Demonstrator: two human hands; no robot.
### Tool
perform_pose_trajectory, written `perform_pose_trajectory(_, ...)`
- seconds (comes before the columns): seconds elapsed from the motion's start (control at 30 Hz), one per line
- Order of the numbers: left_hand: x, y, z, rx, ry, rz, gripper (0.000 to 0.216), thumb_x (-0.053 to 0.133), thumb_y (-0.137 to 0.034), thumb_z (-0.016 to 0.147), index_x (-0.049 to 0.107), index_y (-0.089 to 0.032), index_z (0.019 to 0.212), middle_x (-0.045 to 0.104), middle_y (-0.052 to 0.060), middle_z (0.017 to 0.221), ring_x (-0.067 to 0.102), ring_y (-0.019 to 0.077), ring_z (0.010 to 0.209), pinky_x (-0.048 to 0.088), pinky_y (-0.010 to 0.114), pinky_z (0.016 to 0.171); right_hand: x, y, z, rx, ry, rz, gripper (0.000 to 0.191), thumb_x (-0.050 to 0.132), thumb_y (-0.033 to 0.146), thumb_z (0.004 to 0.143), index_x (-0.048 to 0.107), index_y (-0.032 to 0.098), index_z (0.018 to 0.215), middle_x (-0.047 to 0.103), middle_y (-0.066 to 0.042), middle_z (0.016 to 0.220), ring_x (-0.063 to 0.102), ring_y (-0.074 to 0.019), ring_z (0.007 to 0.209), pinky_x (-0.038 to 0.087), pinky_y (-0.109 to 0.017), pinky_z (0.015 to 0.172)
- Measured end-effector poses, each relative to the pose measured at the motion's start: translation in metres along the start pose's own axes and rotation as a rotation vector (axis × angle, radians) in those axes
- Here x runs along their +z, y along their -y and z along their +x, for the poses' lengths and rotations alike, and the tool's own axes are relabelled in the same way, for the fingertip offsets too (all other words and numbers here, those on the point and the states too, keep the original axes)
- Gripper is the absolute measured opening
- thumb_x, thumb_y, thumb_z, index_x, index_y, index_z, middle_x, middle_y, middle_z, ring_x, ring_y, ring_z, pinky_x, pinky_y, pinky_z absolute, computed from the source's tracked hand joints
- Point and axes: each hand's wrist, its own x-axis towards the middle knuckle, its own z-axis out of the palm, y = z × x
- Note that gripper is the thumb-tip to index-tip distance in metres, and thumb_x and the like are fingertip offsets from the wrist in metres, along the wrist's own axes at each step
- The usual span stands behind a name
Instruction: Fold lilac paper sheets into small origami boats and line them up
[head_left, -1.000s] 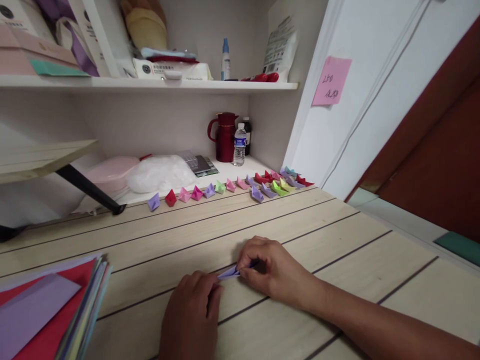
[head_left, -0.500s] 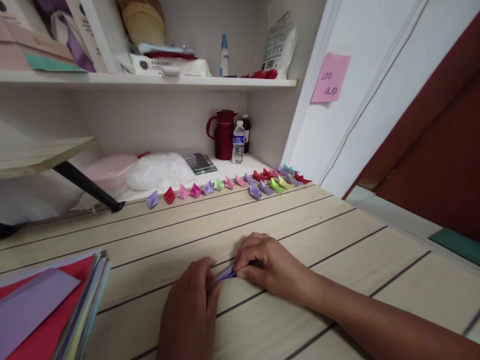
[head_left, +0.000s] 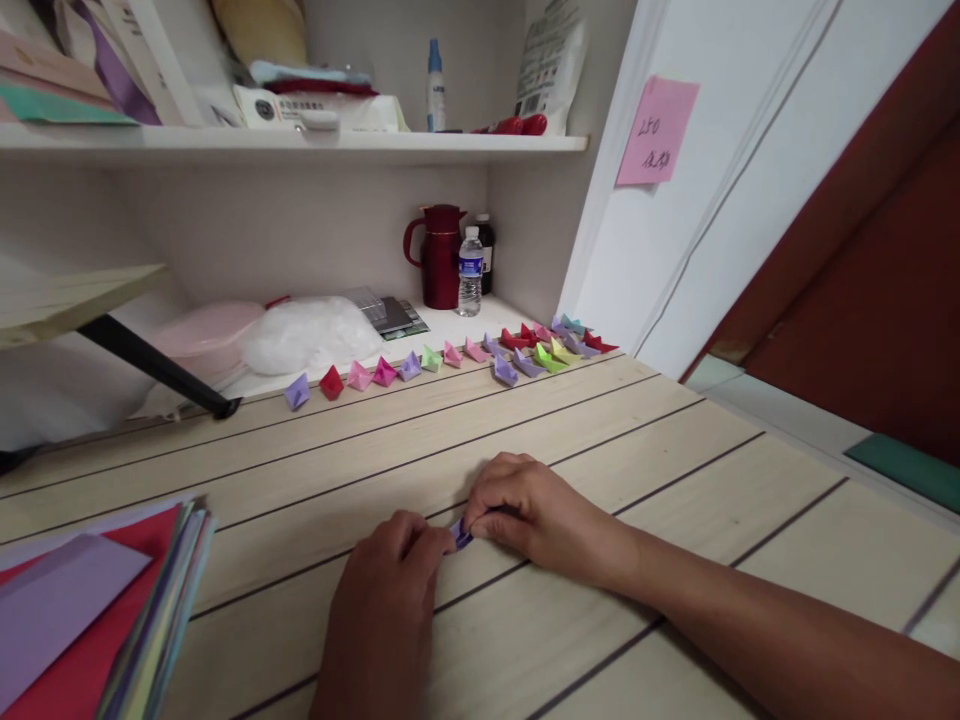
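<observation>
A small folded piece of purple paper [head_left: 459,533] lies on the wooden table [head_left: 465,430], pinched between both hands so that only a sliver shows. My left hand [head_left: 382,615] comes in from below, fingers closed on the paper's left end. My right hand [head_left: 525,515] reaches across from the right, fingers curled and closed on its right end. The two hands' fingertips nearly touch.
A row of small folded paper boats [head_left: 442,358] in several colours lines the table's far edge. A stack of coloured paper sheets [head_left: 90,610] lies at the lower left. On the shelf behind stand a red jug [head_left: 439,255], a water bottle [head_left: 470,272] and a white plastic bag [head_left: 307,335].
My hands have drawn closer together over the purple paper, hiding more of it. The view has shifted slightly downwards and to the right.
</observation>
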Motion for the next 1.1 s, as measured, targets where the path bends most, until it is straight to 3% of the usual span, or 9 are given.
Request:
perform_pose_trajectory(0.13,-0.001,-0.004,-0.002,0.083,-0.04,0.142,0.021,0.053,-0.013,0.091,0.069,-0.026,0.088,0.064,-0.001,0.083,0.057,0.0164,0.073,0.04,0.03,0.067,0.0,0.003,0.0,0.025,-0.015,-0.003,0.015,0.063,0.018,0.091,0.071,0.021,0.079,0.074,-0.001,0.078,0.065,-0.0169,0.08,0.047,-0.031,0.082)
perform_pose_trajectory(0.4,-0.007,-0.009,-0.001,0.182,-0.068,0.323,0.034,0.047,-0.003,0.088,0.07,-0.027,0.091,0.064,-0.001,0.08,0.052,0.0149,0.067,0.035,0.03,0.062,0.005,0.006,-0.003,-0.005,-0.023,-0.17,0.012,0.064,0.016,0.09,0.07,0.022,0.082,0.073,-0.002,0.082,0.063,-0.0193,0.085,0.043,-0.036,0.086)
perform_pose_trajectory(0.63,0.007,0.002,-0.001,0.126,-0.03,0.242,0.02,0.061,-0.01,0.085,0.07,-0.027,0.087,0.063,-0.002,0.078,0.055,0.0152,0.069,0.039,0.031,0.064,-0.003,0.004,-0.001,0.038,0.039,-0.103,0.024,0.054,0.032,0.1,0.072,0.021,0.088,0.075,-0.003,0.088,0.065,-0.0184,0.088,0.045,-0.033,0.086)
perform_pose_trajectory(0.87,0.007,-0.001,-0.002,0.097,-0.036,0.216,0.029,0.058,-0.002,0.08,0.069,-0.027,0.088,0.063,-0.001,0.082,0.055,0.0167,0.072,0.039,0.032,0.067,-0.011,0.005,-0.002,0.048,0.074,-0.08,0.014,0.063,0.025,0.093,0.075,0.021,0.088,0.074,-0.004,0.087,0.065,-0.0187,0.088,0.048,-0.03,0.084)
perform_pose_trajectory(1.1,0.003,-0.007,-0.002,0.143,-0.042,0.111,0.027,0.052,-0.002,0.083,0.067,-0.025,0.087,0.06,0.0,0.081,0.053,0.0168,0.074,0.041,0.032,0.071,-0.014,0.012,-0.001,0.125,0.094,-0.087,0.021,0.061,0.025,0.093,0.072,0.021,0.076,0.069,-0.002,0.074,0.062,-0.0174,0.078,0.048,-0.027,0.073)
